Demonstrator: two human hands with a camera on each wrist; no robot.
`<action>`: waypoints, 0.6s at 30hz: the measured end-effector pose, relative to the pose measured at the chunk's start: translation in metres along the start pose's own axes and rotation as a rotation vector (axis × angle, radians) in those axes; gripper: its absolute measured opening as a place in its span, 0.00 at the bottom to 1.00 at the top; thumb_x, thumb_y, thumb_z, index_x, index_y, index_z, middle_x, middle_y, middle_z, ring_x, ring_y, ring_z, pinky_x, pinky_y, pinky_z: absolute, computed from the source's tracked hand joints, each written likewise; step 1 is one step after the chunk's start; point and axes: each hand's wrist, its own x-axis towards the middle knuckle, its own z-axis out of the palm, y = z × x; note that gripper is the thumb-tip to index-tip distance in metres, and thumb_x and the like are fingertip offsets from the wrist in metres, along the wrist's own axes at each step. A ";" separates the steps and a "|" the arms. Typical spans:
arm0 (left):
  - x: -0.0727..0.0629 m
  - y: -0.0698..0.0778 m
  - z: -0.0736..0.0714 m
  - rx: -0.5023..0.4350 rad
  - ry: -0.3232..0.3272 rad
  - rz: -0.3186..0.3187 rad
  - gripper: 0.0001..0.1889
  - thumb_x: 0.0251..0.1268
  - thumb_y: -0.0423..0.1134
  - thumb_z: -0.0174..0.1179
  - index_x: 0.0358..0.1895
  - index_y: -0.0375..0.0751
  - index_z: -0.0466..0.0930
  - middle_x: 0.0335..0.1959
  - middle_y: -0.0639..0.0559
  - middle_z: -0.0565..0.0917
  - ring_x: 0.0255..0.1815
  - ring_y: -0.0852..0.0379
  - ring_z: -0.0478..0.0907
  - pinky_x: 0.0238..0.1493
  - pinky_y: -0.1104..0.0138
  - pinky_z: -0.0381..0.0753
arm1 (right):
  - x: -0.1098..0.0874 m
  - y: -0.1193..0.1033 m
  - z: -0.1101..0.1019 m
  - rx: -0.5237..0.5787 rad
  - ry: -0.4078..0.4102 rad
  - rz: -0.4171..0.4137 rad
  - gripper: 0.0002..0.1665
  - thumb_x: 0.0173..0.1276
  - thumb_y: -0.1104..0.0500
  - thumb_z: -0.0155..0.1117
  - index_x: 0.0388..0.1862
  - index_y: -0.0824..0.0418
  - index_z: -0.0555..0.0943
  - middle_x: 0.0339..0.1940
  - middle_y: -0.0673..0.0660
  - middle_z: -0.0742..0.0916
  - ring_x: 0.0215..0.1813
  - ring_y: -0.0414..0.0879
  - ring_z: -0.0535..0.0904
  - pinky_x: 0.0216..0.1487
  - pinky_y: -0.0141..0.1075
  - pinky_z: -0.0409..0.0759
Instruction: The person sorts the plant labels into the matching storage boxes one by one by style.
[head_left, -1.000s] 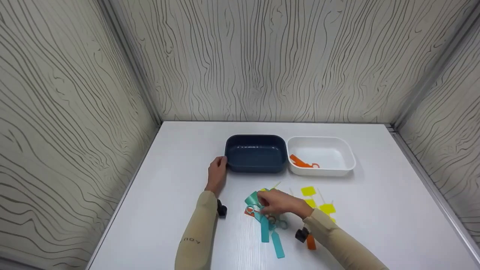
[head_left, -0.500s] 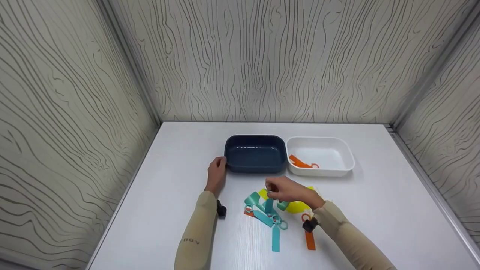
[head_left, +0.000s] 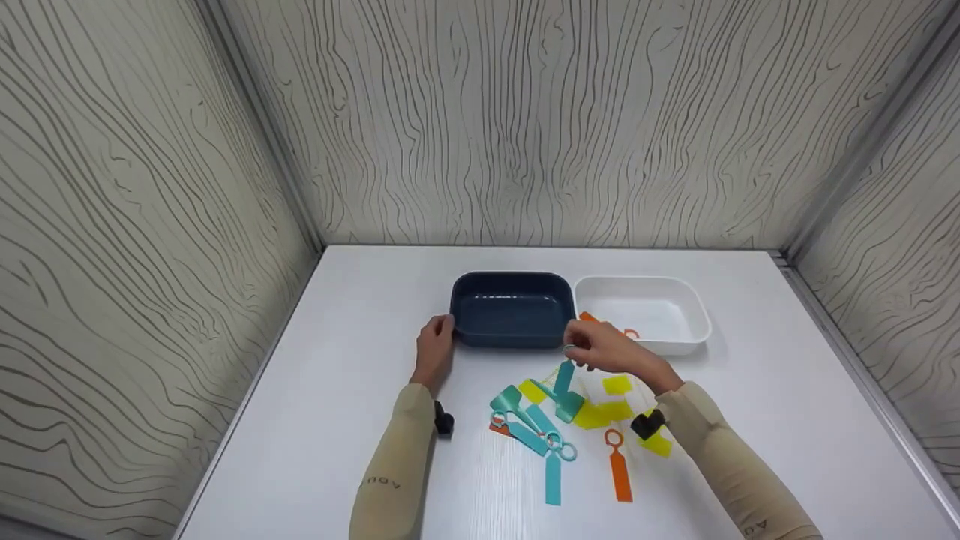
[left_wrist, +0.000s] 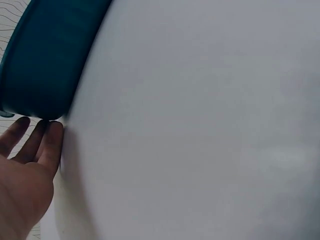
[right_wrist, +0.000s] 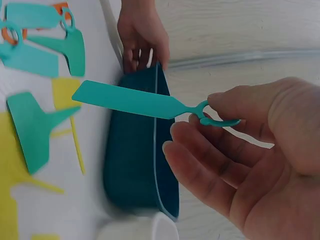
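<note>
My right hand [head_left: 607, 349] pinches a teal plant label [right_wrist: 127, 100] by its ring, thumb against fingers. The label's flat blade hangs below the hand in the head view, just in front of the dark blue bin [head_left: 514, 341]. My left hand [head_left: 434, 349] touches that bin's left end with its fingertips, as the left wrist view also shows. Beneath the right hand lies a loose pile: other teal ring labels [head_left: 553, 480], green T-shaped plant labels [head_left: 505, 399] and yellow ones [head_left: 616, 385]. An orange ring label [head_left: 621, 476] lies at the pile's right.
A white bin [head_left: 671, 346] stands against the right side of the blue one, holding orange labels [head_left: 589, 316] partly hidden behind my right hand. Patterned wall panels [head_left: 517, 135] rise behind the white table [head_left: 375, 285] and at both sides.
My right hand has picked a teal label out of the pile, lifted it and carried it right and away from me, toward the bins. My left hand stays at the blue bin.
</note>
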 end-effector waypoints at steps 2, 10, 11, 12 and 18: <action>0.001 0.000 0.000 0.002 -0.003 0.006 0.25 0.75 0.56 0.46 0.58 0.41 0.78 0.55 0.47 0.82 0.60 0.51 0.77 0.65 0.55 0.72 | 0.001 0.004 -0.011 -0.005 0.017 0.010 0.05 0.71 0.59 0.59 0.41 0.59 0.76 0.34 0.58 0.84 0.32 0.53 0.82 0.31 0.35 0.83; 0.000 0.004 0.000 -0.016 -0.008 -0.004 0.25 0.75 0.56 0.46 0.58 0.42 0.78 0.54 0.48 0.82 0.60 0.51 0.77 0.65 0.55 0.72 | 0.003 0.029 -0.050 -0.058 0.102 0.082 0.06 0.72 0.58 0.58 0.41 0.60 0.77 0.33 0.61 0.85 0.31 0.52 0.82 0.31 0.39 0.84; 0.000 0.004 -0.001 -0.014 -0.006 -0.003 0.24 0.75 0.56 0.46 0.58 0.42 0.78 0.54 0.49 0.83 0.60 0.51 0.77 0.65 0.55 0.72 | 0.004 0.033 -0.054 -0.060 0.107 0.094 0.06 0.72 0.58 0.58 0.41 0.60 0.77 0.32 0.61 0.85 0.31 0.53 0.82 0.32 0.41 0.84; 0.000 0.003 -0.001 -0.014 -0.008 -0.003 0.25 0.75 0.56 0.46 0.58 0.42 0.78 0.54 0.48 0.83 0.59 0.51 0.77 0.64 0.55 0.73 | 0.004 0.037 -0.058 -0.062 0.111 0.100 0.06 0.72 0.58 0.58 0.41 0.61 0.77 0.32 0.62 0.85 0.31 0.54 0.82 0.32 0.42 0.84; 0.001 0.001 -0.001 -0.014 -0.005 -0.001 0.24 0.75 0.56 0.47 0.57 0.41 0.79 0.54 0.48 0.83 0.59 0.51 0.77 0.64 0.55 0.73 | 0.003 0.052 -0.079 -0.053 0.144 0.152 0.09 0.72 0.58 0.57 0.44 0.64 0.77 0.36 0.62 0.85 0.34 0.53 0.83 0.34 0.42 0.85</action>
